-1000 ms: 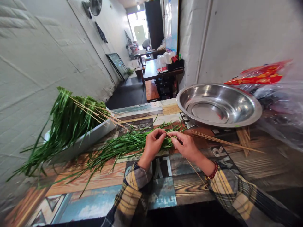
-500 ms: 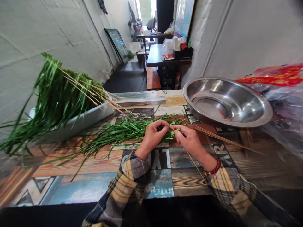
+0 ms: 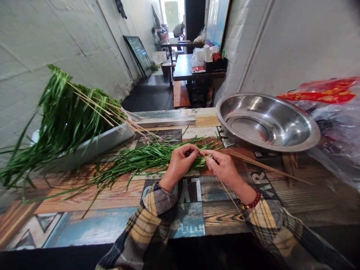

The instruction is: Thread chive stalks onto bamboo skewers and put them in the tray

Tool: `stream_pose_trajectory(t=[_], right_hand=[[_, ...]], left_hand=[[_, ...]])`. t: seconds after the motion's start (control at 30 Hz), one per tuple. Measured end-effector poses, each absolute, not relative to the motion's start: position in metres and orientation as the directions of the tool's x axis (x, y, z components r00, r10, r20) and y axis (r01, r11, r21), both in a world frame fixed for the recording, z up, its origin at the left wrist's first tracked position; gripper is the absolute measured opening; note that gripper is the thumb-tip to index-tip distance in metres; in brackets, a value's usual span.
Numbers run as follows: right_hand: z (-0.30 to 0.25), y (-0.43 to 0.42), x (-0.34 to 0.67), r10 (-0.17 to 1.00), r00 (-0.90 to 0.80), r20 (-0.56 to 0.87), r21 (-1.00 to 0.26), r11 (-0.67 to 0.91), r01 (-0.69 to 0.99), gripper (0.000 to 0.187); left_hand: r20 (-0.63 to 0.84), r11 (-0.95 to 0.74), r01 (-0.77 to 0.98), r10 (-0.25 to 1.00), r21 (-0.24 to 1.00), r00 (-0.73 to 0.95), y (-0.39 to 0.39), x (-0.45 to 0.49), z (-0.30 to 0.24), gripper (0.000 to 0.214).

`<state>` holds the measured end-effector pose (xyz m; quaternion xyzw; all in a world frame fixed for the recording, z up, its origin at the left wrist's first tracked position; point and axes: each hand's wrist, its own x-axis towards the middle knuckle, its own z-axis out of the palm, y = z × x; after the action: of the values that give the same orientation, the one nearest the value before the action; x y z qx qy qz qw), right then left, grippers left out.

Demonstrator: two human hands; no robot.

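Note:
A loose bunch of green chives (image 3: 135, 161) lies across the patterned table (image 3: 112, 225). My left hand (image 3: 181, 163) is closed, pinching the chive ends near the middle of the table. My right hand (image 3: 222, 167) is closed on a thin bamboo skewer (image 3: 229, 197) whose tip meets the chives between my two hands and whose shaft runs back under my wrist. Both sleeves are plaid, and a red bead bracelet sits on the right wrist.
A white tray (image 3: 92, 146) at the left holds skewered chives (image 3: 64, 116). A steel basin (image 3: 267, 122) stands at the right, with loose skewers (image 3: 261, 165) in front of it and plastic bags (image 3: 334, 123) beside it. Dark tables and a distant person are down the aisle.
The view has tilted and shifted slightly. My hands stay together at the chive ends, with only small finger movement on the skewer.

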<state>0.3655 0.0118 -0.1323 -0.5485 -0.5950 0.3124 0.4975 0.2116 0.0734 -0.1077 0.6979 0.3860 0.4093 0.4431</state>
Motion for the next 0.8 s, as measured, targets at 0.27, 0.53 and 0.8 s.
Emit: stream_pose_trajectory(t=[0.27, 0.53, 0.8], right_hand=[[-0.1309, 0.0128, 0.3653, 0.966, 0.101, 0.238, -0.931, 0.198, 0.306, 0.027], [-0.1293, 0.0127, 0.3665, 0.966, 0.041, 0.256, -0.942, 0.240, 0.233, 0.036], [-0.1294, 0.0120, 0.3662, 0.968, 0.034, 0.250, -0.943, 0.235, 0.237, 0.028]], left_hand=[[0.299, -0.412, 0.254, 0.873, 0.875, 0.386, 0.0734, 0.2108, -0.1060, 0.013], [0.236, -0.343, 0.229, 0.889, 0.911, 0.393, 0.0732, 0.2095, -0.1053, 0.016], [0.240, -0.358, 0.203, 0.863, 0.911, 0.444, 0.0721, 0.2099, -0.1048, 0.013]])
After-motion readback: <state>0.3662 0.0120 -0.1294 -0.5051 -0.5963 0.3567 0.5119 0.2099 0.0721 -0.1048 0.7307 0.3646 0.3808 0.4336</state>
